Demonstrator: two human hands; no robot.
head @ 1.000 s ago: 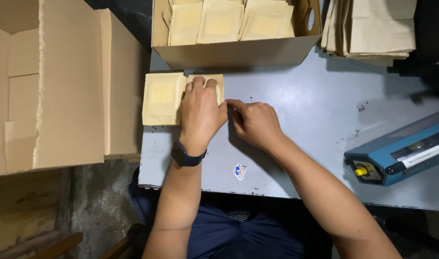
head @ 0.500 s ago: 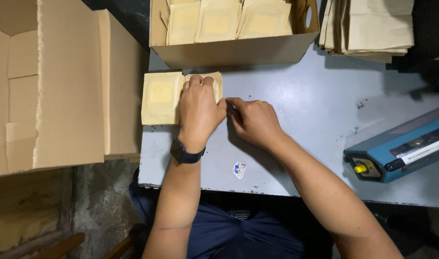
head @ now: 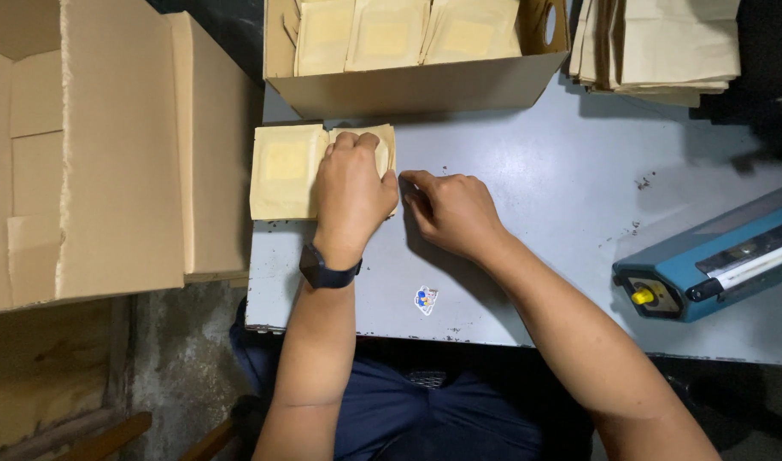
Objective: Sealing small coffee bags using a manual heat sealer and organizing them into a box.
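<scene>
A tan paper pouch (head: 284, 171) lies flat on the grey table (head: 536, 171) near its left edge. My left hand (head: 350, 192), with a black watch on the wrist, presses down on the pouch's right half and covers it. My right hand (head: 451, 212) sits right beside it, fingers curled, fingertips at the pouch's right edge; whether they pinch the edge is hidden by my left hand.
An open cardboard box (head: 425, 85) of similar pouches stands just behind the hands. A stack of brown paper bags (head: 664, 43) is at the back right. A blue heat sealer (head: 715, 256) sits at right. A large open carton (head: 109, 145) stands left of the table.
Both hands stay on the pouch in nearly the same place. My right hand's fingers have shifted slightly at the pouch's right edge.
</scene>
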